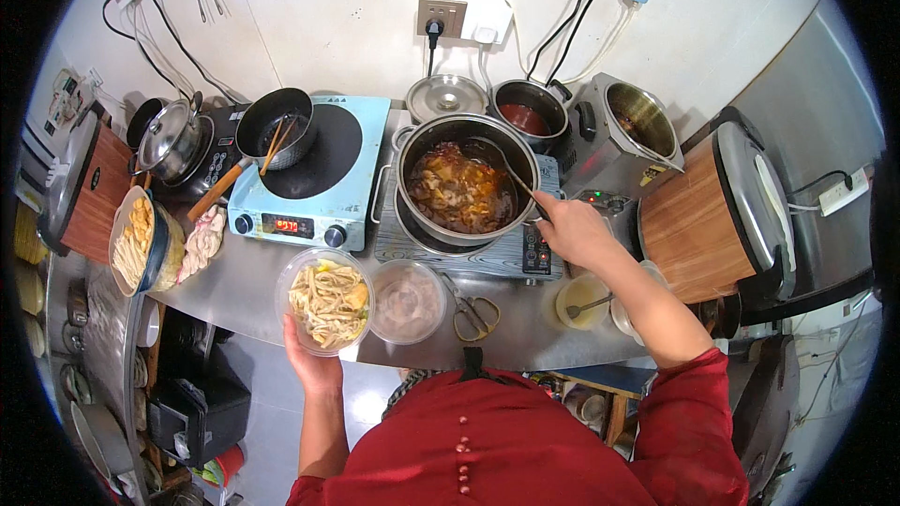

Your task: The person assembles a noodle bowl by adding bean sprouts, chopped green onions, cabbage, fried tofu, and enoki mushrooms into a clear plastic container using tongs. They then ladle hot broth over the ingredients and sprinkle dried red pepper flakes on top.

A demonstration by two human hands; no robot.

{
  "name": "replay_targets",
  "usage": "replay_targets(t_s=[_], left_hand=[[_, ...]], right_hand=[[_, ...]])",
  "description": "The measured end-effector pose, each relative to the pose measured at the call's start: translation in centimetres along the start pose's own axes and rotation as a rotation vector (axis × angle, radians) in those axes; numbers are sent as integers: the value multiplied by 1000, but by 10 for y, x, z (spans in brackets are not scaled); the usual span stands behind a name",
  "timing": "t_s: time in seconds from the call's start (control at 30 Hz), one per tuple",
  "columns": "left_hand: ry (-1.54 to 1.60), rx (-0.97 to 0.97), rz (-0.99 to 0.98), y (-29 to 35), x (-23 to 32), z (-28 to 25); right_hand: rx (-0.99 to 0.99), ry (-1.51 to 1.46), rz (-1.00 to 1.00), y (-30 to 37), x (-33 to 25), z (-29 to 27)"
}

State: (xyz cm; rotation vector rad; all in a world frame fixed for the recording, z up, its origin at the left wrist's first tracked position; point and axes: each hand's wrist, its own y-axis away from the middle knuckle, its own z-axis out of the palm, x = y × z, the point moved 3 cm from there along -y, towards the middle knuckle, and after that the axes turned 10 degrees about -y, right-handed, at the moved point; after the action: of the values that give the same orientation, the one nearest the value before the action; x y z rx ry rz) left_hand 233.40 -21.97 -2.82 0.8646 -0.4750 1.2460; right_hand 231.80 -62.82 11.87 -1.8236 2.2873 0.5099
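My left hand grips a clear plastic bowl from below and the side. Pale strips and some yellow pieces fill it. With my right hand I hold the dark handle of a ladle, its head down in the food. That food is a reddish-brown stew with chunks in it, inside a deep metal pot on an induction cooker. Beside the held bowl, a second clear tub stands on the counter, and a pair of scissors lies to its right.
Left of the pot, a small black pan with chopsticks rests on a light-blue cooker. A bowl of strips stands far left. A small pot of red liquid, a steel fryer-like unit and a wood-patterned bucket line the right.
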Motion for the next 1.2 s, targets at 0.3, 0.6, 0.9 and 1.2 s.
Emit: replay_targets(t_s=[0.3, 0.6, 0.9, 1.2], left_hand=[[9, 10, 11, 1, 6, -4], [-19, -8, 38, 1, 7, -9], [-3, 27, 27, -1, 7, -12], [-49, -19, 45, -3, 15, 6]], right_hand=[[-79, -183, 63, 10, 0, -4], [-89, -321, 147, -1, 9, 11], [-409, -936, 317, 9, -12, 21], [-552, -1665, 493, 6, 6, 39]])
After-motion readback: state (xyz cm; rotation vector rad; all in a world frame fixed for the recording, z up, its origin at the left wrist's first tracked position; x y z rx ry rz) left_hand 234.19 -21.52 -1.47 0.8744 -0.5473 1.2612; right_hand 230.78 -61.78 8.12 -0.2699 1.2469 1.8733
